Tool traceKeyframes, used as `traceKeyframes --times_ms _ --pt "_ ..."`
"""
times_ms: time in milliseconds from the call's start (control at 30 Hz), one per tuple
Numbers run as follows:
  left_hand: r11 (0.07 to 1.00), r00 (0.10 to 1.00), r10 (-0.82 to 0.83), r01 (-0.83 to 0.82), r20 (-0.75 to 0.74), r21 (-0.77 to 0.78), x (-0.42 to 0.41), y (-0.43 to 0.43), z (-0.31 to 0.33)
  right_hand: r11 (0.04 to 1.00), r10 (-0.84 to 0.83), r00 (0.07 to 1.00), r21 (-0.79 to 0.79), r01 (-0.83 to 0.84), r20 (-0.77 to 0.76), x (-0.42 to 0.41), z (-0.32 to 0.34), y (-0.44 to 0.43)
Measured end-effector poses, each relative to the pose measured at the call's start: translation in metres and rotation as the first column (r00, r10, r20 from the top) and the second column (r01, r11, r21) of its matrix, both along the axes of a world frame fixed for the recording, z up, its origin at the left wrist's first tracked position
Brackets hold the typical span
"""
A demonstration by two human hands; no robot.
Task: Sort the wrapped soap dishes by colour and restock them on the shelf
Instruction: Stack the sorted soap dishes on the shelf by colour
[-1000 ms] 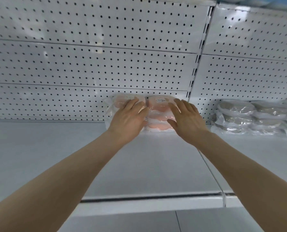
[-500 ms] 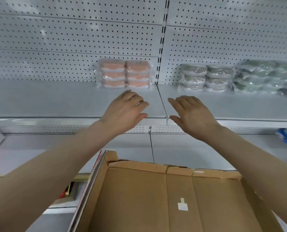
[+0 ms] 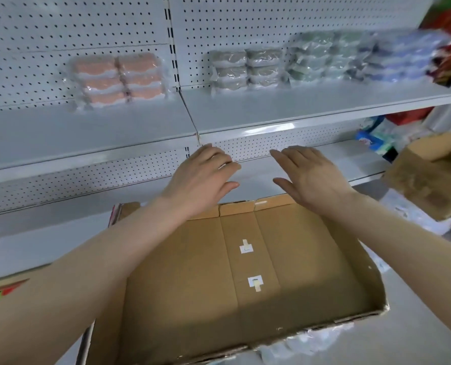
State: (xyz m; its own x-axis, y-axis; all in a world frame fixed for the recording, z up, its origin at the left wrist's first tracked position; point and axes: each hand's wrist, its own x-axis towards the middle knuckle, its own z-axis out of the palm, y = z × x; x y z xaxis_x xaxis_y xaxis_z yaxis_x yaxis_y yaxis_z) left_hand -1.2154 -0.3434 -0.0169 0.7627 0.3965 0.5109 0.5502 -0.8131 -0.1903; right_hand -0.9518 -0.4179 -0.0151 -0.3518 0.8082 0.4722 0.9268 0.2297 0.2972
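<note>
Wrapped soap dishes, pink [image 3: 117, 80]: two columns side by side, three high, at the back of the upper shelf [image 3: 271, 109] against the pegboard panel [image 3: 87, 27], left of the upright joint.
Wrapped soap dishes, grey [image 3: 245, 68]: two columns, same shelf, right of the joint, well apart from the pink.
Wrapped soap dishes, green [image 3: 321, 59]: just beside the grey; blurred.
Wrapped soap dishes, blue [image 3: 400, 57]: furthest right; blurred.
Left hand [image 3: 203, 177]: palm down, fingers loosely extended, holding nothing, above the far edge of the cardboard box [image 3: 192, 272].
Right hand [image 3: 311, 175]: likewise spread flat and holding nothing, near the left hand.
Cardboard box: open-topped, below both forearms; two pale tape patches [image 3: 250, 264] on its floor.
Second cardboard box [image 3: 429, 177]: at right, by the lower shelf [image 3: 311, 159].
</note>
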Motion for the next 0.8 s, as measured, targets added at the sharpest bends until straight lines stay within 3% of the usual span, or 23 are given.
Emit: traceKeyframes --times_ms 300,800 --pt "0.999 0.999 -0.032 0.032 -0.018 -0.017 0.12 -0.029 -0.024 1.0 -0.021 1.0 -0.006 0.021 -0.014 0.119 -0.02 -0.039" --pt "0.989 0.985 0.145 -0.14 0.093 -0.051 0.397 -0.026 -0.035 0.993 0.118 0.993 -0.02 -0.119 -0.028 0.398 -0.02 -0.009"
